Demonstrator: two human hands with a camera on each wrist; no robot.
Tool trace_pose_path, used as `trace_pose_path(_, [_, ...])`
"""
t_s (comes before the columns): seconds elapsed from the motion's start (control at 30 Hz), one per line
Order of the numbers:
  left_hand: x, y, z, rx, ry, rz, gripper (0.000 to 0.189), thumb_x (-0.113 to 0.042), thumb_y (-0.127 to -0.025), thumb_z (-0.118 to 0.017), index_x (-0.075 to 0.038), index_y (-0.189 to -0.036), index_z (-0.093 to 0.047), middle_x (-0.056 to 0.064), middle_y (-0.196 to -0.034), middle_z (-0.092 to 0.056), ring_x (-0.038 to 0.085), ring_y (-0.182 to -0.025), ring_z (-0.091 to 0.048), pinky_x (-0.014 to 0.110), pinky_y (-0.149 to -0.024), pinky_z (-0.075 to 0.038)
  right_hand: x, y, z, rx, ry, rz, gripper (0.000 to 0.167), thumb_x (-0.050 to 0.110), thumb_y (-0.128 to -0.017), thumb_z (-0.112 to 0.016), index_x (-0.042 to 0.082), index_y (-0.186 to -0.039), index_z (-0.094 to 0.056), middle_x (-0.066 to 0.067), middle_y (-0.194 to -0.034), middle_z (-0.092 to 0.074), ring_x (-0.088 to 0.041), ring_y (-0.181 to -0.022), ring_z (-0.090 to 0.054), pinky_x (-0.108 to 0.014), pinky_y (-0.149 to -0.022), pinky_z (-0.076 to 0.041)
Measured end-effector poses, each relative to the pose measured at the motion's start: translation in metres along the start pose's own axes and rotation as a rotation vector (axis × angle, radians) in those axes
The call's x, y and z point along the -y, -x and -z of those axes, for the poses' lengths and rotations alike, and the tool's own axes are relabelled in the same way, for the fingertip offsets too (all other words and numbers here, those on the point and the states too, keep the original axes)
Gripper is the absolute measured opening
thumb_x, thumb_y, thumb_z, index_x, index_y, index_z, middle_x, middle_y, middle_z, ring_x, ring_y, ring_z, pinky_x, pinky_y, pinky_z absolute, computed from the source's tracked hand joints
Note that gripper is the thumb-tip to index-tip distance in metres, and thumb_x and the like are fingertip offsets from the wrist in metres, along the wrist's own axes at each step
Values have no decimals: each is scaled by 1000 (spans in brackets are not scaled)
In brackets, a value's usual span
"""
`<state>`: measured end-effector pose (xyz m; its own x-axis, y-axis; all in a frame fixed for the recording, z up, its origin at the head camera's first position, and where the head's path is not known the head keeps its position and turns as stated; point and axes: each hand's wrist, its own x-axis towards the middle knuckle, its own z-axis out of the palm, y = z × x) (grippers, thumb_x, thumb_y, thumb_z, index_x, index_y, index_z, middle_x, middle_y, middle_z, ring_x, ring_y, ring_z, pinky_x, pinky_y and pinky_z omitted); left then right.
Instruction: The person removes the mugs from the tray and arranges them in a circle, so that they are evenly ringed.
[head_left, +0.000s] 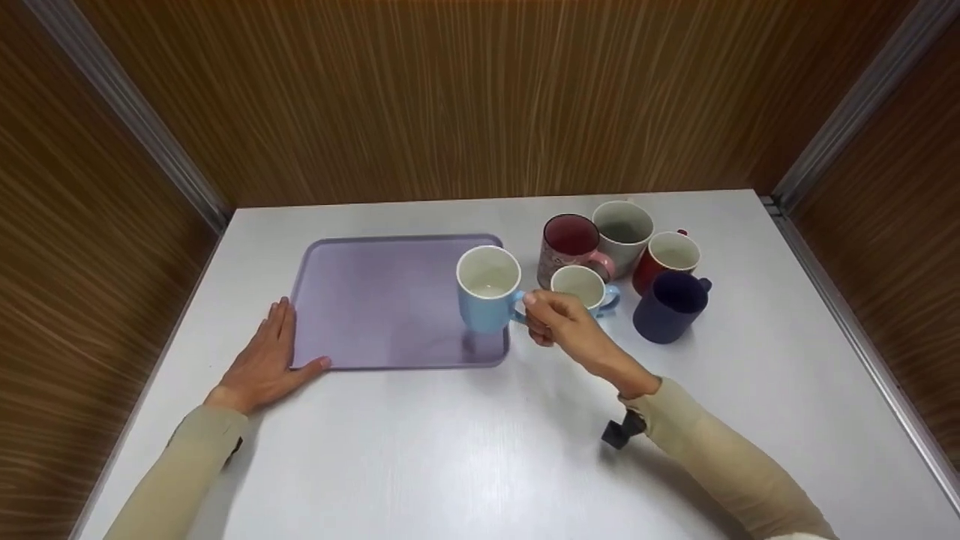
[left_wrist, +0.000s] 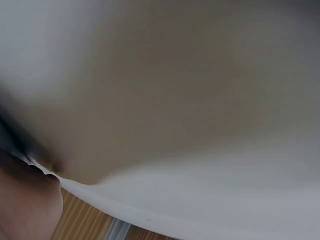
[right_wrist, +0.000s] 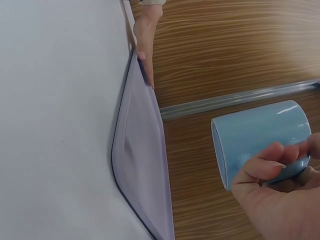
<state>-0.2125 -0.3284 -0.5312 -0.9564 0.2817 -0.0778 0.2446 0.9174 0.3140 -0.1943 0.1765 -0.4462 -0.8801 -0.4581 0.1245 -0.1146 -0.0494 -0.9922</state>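
Observation:
A light blue mug (head_left: pixel 486 311) with a white inside is held by its handle in my right hand (head_left: pixel 566 330), upright over the right end of the purple tray (head_left: pixel 390 304). In the right wrist view the fingers curl at the handle of the blue mug (right_wrist: pixel 262 132). My left hand (head_left: pixel 262 360) lies flat at the tray's left edge, its fingers straight along the side and the thumb at the near corner. The left wrist view shows mostly blurred white table and part of the hand (left_wrist: pixel 30 205).
Right of the tray stand a pink mug (head_left: pixel 551 259), a grey-white mug (head_left: pixel 626 251), a red mug (head_left: pixel 646 276), a dark blue mug (head_left: pixel 664 319) and a second light blue mug (head_left: pixel 579 283), partly behind my right hand. Wood-grain panels (head_left: pixel 480 97) enclose the white table (head_left: pixel 405 450).

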Motion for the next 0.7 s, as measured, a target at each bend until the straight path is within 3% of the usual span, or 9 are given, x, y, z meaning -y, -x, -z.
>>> trace_pose_path(0.4, [1,-1,0,-1,3,4,123,-76,-98,-55,7,-167,3,25,-178,8,45,-166,4,62,-133,-11,2,54,36,11,1,-43,43,24,-117,-44,-8,-89,-42,2,-78,-41,-11,-70,-45,-22,-63,-37])
trace_pose_path(0.7, [1,-1,-1,1,30,8,123,-76,-97,-56,7,-168,2,24,-178,8,43,-166,5,62,-133,-11,-9,93,64,25,-89,-22,38,13,-117,-38,-7,-85,-38,-12,-77,-32,-24,-68,-32,-38,-62,-23])
